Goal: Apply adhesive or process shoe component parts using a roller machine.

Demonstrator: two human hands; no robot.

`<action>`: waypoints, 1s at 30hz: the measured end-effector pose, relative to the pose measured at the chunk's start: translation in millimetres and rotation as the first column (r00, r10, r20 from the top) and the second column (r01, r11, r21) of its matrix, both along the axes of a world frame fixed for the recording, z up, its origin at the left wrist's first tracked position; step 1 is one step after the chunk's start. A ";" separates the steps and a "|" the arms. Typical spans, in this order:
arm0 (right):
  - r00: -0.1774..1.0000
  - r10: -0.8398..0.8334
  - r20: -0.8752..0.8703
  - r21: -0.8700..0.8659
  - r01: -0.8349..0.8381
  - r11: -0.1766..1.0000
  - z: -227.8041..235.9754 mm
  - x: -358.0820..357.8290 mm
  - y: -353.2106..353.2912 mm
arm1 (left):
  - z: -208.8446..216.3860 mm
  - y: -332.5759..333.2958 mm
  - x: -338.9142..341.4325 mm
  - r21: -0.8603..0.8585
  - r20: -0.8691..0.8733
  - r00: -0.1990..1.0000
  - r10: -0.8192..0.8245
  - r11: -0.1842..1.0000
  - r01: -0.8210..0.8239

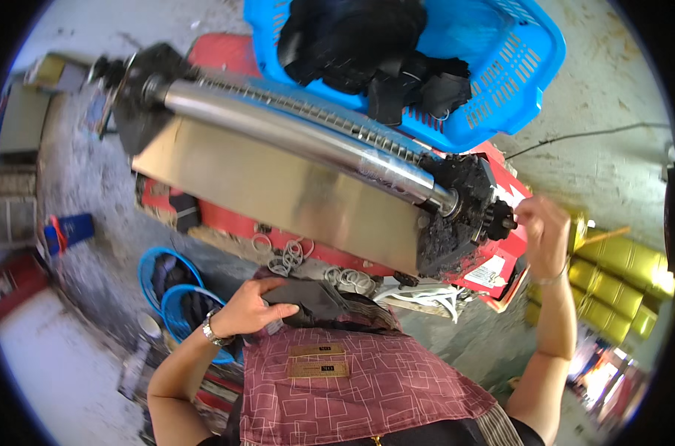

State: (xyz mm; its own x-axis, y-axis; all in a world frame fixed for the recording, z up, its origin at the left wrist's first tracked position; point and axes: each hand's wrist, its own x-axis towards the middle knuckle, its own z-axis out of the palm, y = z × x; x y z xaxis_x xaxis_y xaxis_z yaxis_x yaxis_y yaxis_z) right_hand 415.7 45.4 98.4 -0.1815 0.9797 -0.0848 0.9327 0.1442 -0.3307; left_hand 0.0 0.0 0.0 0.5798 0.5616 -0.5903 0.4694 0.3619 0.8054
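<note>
My left hand (252,306), with a metal-band watch at the wrist, grips a dark grey fabric piece (315,301) in front of my patterned apron, thumb on top. Across from me lies a machine with a long shiny metal roller (300,137) over a tan metal plate (278,193). My right hand (546,227) is raised at the machine's right end, beside a greasy black gear (499,221). Its fingers look bent but are blurred, and whether they touch the gear's shaft cannot be made out.
Behind the roller stands a blue plastic basket (527,100) holding black pieces (345,44). Several pale rings (289,256) and white straps (427,297) lie along the machine's red base (230,223). Two blue baskets (175,297) sit lower left; yellow-green bundles (612,279) are stacked at right.
</note>
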 end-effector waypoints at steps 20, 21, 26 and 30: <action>0.537 -0.309 0.785 0.140 0.332 0.933 -18.2 -70.9 14.2 | -148.8 -309.6 -45.0 -0.171 0.356 0.680 0.641 0.760 -0.627; 0.518 -0.293 0.804 0.144 0.309 0.940 -19.0 -65.0 14.8 | -159.7 -328.2 -52.1 -0.236 0.275 0.667 0.693 0.721 -0.652; 0.413 -0.148 0.898 0.229 -0.154 0.961 -14.9 -35.0 24.5 | -217.2 -404.6 -60.6 -0.441 0.107 0.547 0.830 0.533 -0.722; 0.316 0.061 0.947 0.119 -0.518 0.847 -17.7 -28.0 12.7 | -239.3 -433.1 -48.0 -0.506 0.075 0.380 0.922 0.363 -0.782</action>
